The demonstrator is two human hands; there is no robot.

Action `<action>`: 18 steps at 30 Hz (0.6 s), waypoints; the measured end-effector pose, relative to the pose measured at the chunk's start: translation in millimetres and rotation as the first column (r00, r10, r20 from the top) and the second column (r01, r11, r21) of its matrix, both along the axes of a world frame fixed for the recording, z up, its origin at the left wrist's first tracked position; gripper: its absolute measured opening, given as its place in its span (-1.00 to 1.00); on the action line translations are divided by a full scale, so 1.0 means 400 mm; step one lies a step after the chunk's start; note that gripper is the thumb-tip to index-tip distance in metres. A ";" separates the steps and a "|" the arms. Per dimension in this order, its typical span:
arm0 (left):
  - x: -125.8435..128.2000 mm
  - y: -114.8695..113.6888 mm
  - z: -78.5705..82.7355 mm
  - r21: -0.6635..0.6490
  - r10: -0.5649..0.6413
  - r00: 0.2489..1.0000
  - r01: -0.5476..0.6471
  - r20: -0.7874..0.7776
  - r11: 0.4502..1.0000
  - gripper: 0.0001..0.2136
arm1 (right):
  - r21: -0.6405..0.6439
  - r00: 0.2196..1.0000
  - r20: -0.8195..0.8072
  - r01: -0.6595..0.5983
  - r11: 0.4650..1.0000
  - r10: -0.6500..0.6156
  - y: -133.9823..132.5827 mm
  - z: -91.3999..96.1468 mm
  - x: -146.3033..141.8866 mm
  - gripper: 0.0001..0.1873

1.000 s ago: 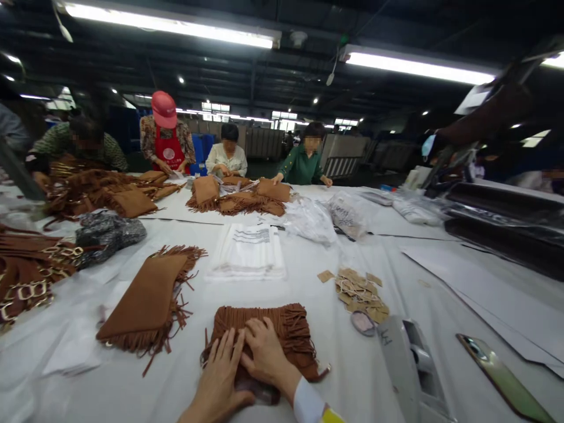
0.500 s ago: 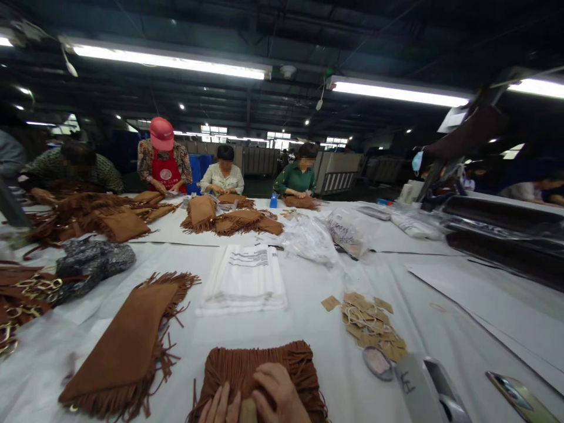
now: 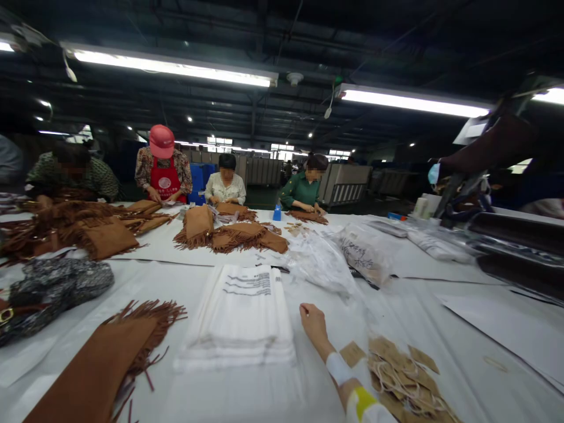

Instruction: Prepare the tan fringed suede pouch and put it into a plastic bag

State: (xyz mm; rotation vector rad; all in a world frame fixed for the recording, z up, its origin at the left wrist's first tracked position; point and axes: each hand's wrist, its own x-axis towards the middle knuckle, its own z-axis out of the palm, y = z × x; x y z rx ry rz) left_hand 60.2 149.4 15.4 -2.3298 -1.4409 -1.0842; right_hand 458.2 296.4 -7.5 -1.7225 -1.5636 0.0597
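My right hand (image 3: 314,323) reaches forward over the white table, just right of a stack of white plastic bags (image 3: 247,320) with dark print. Its fingers are curled in, and whether anything small is between them I cannot make out. A white cuff with a yellow band (image 3: 365,405) covers the forearm. My left hand is out of view, and so is the brown fringed piece both hands were on. Left of the bags lies a flat brown suede fringed piece (image 3: 101,364). Brown paper tags with white strings (image 3: 405,376) lie right of my forearm.
Crumpled clear plastic bags (image 3: 321,261) lie beyond my hand. A dark patterned cloth (image 3: 66,288) is at the left. Across the table, several co-workers handle brown fringed pieces (image 3: 247,235). Dark rolls in plastic (image 3: 515,232) lie at the right.
My right hand has left the brown fringed piece and moved forward beside the white bags. My left hand and that piece have dropped out of view as the view shifted.
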 end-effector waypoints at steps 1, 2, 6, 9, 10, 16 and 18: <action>-0.035 0.071 0.025 0.004 0.012 1.000 -0.012 0.002 1.000 -0.36 | 0.003 1.000 -0.009 0.007 1.000 -0.007 0.044 -0.003 0.006 -0.66; -0.073 0.138 0.050 0.009 0.026 1.000 -0.026 -0.004 1.000 -0.49 | 0.007 1.000 -0.021 0.016 1.000 -0.016 0.087 -0.008 0.012 -0.66; -0.203 0.326 0.101 -0.011 -0.039 0.994 0.038 -0.106 0.999 -0.44 | 0.022 0.992 -0.109 0.064 0.998 -0.061 0.233 -0.047 0.026 -0.69; -0.226 0.367 0.072 0.030 -0.003 0.996 0.006 -0.084 1.000 -0.39 | -0.006 0.975 -0.199 0.103 0.995 -0.102 0.294 -0.093 0.037 -0.73; -0.224 0.370 0.059 0.046 0.007 0.997 -0.004 -0.071 0.999 -0.41 | -0.024 0.966 -0.232 0.111 0.993 -0.114 0.305 -0.107 0.042 -0.74; -0.226 0.381 0.052 0.010 -0.059 0.995 0.060 -0.077 0.998 -0.46 | -0.081 0.861 -0.500 0.058 0.995 -0.091 0.332 -0.101 0.095 -0.64; -0.235 0.391 0.079 0.018 -0.064 0.997 0.065 -0.038 0.998 -0.48 | -0.038 0.808 -0.589 0.008 0.999 -0.029 0.318 -0.065 0.111 -0.62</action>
